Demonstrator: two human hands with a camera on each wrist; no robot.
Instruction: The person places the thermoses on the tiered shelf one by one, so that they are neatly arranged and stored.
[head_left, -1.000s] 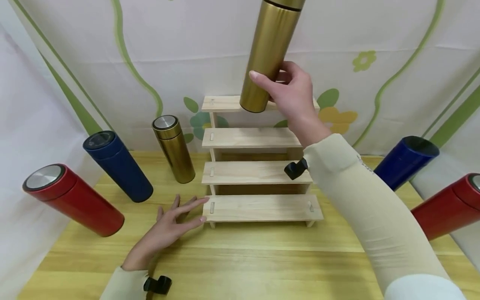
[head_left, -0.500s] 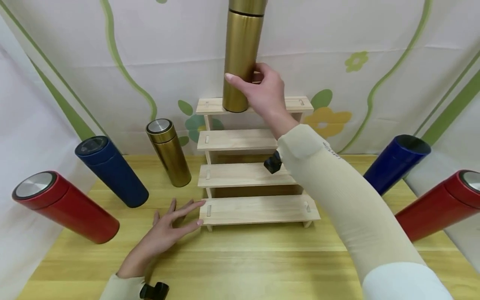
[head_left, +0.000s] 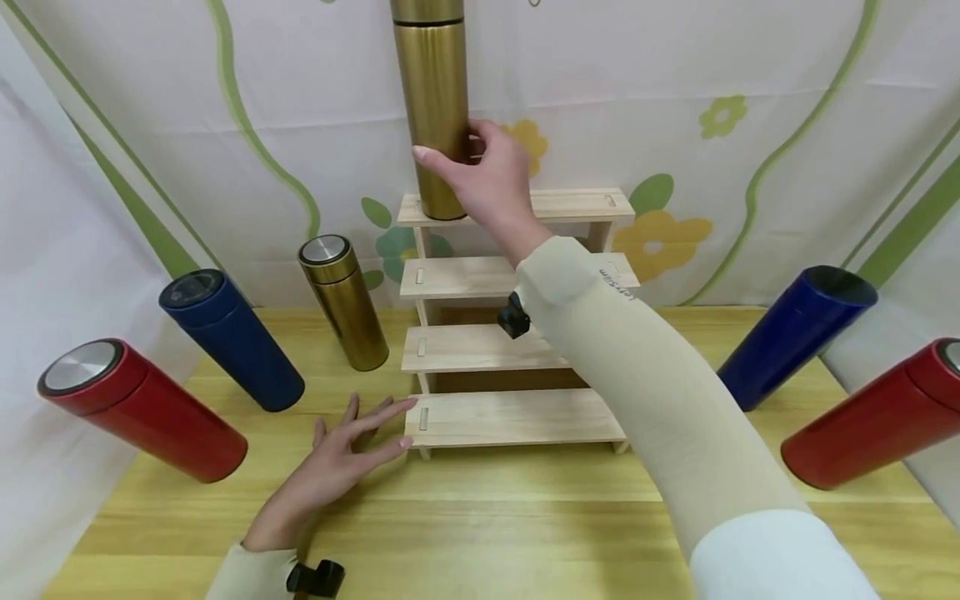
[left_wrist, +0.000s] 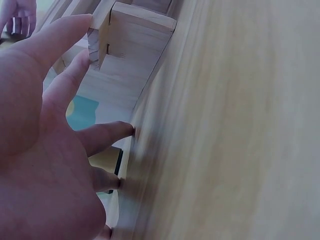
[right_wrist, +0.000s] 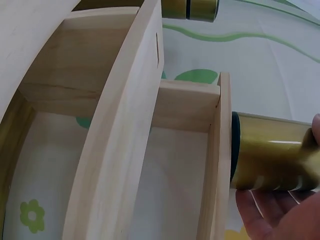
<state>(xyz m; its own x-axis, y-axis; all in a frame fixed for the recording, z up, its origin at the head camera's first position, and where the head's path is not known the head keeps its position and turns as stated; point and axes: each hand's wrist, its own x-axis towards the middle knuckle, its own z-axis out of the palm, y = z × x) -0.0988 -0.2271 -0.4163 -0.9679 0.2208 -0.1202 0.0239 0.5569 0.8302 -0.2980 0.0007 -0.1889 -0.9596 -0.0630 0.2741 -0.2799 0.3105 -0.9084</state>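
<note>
My right hand [head_left: 495, 179] grips a tall gold thermos [head_left: 433, 92] near its base, thumb on the near side and fingers behind. The thermos stands nearly upright at the left end of the top board of a four-tier wooden step shelf [head_left: 510, 346]. In the right wrist view its dark base [right_wrist: 235, 145] meets the top board or is very close to it; its top is cut off in the head view. My left hand [head_left: 333, 462] has its fingers spread, with thumb and index at the left end of the lowest board; other fingertips rest on the table in the left wrist view.
Left of the shelf stand a second gold thermos [head_left: 345, 304], a blue thermos [head_left: 232, 342] and a red thermos [head_left: 146, 412]. To the right are a blue, dark-topped container [head_left: 795, 337] and another red thermos [head_left: 873, 421]. A patterned curtain [head_left: 660, 58] hangs behind the wooden table [head_left: 480, 533].
My right hand has carried the gold thermos leftward along the top board to its left end, and it has become more upright. My left hand has stayed at the lowest board.
</note>
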